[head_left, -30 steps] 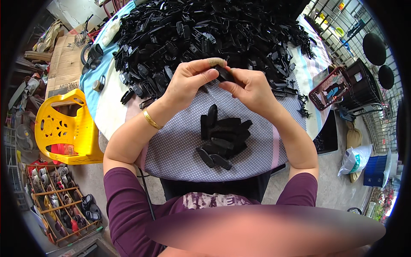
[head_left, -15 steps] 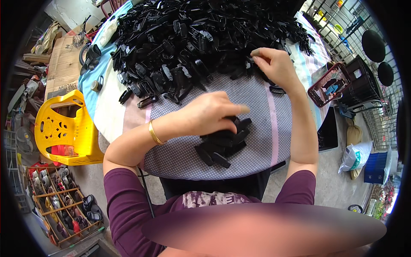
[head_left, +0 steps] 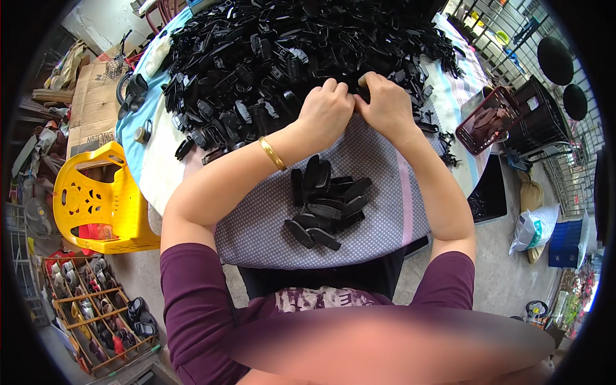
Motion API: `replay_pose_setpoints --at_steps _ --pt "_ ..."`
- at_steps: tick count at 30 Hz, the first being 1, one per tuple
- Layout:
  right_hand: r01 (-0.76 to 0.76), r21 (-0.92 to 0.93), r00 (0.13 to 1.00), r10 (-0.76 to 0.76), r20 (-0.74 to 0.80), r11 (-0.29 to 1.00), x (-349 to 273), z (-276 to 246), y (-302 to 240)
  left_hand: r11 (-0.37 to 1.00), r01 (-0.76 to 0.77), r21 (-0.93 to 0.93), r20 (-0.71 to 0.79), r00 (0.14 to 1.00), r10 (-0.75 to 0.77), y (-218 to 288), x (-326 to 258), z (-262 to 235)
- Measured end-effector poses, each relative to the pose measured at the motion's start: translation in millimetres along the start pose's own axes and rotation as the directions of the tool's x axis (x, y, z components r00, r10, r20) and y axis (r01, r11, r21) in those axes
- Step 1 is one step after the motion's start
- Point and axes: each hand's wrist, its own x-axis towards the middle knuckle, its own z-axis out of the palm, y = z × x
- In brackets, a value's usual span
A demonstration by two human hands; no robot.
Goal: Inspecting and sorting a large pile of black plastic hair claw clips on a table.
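My left hand [head_left: 326, 114], its wrist in a gold bangle [head_left: 273, 154], meets my right hand [head_left: 389, 109] at the near edge of a big heap of small black plastic parts [head_left: 224, 77]. Both hands are closed, fingertips pinched close together. Whatever they hold is hidden by the fingers and lost against the dark heap. Nearer to me, a small pile of elongated black plastic pieces [head_left: 326, 208] lies on the patterned grey tablecloth [head_left: 269, 234].
A phone [head_left: 489, 120] stands tilted at the table's right edge. At the left are a yellow plastic chair [head_left: 96, 199], a small round object [head_left: 142, 133] on the cloth and a shoe rack [head_left: 90, 308]. A black crate [head_left: 542, 119] and white sack [head_left: 534, 230] are at the right.
My left hand has moved from the small pile up to the heap's edge, uncovering that pile. My right hand has shifted left and slightly down to meet it.
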Motion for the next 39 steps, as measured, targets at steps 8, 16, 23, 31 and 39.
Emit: replay_pose_setpoints --at_steps 8,16,23,31,39 --pt "0.079 0.020 0.991 -0.076 -0.110 0.997 1.8 -19.7 6.1 0.922 0.029 -0.386 -0.134 0.987 -0.087 -12.3 -32.0 -20.9" --pt "-0.064 0.632 0.991 0.124 -0.051 0.773 2.8 -37.9 -17.4 0.876 -0.033 -0.481 -0.018 0.999 0.027 -8.6 -36.9 -31.1" --pt "-0.260 0.858 0.962 0.040 0.271 0.442 -6.2 -29.7 -28.2 0.440 0.327 -0.837 0.145 0.906 -0.398 -15.7 -29.7 -40.8" --pt "-0.249 0.889 0.966 0.033 0.256 0.384 -17.7 -20.0 -55.4 -0.250 0.358 -0.900 0.434 0.794 -0.426 -40.0 -35.6 -48.0" --pt "-0.129 0.864 0.992 0.067 0.110 0.487 -14.9 -15.4 -47.1 -0.280 0.237 -0.930 0.334 0.862 -0.381 -29.7 -38.4 -56.6"
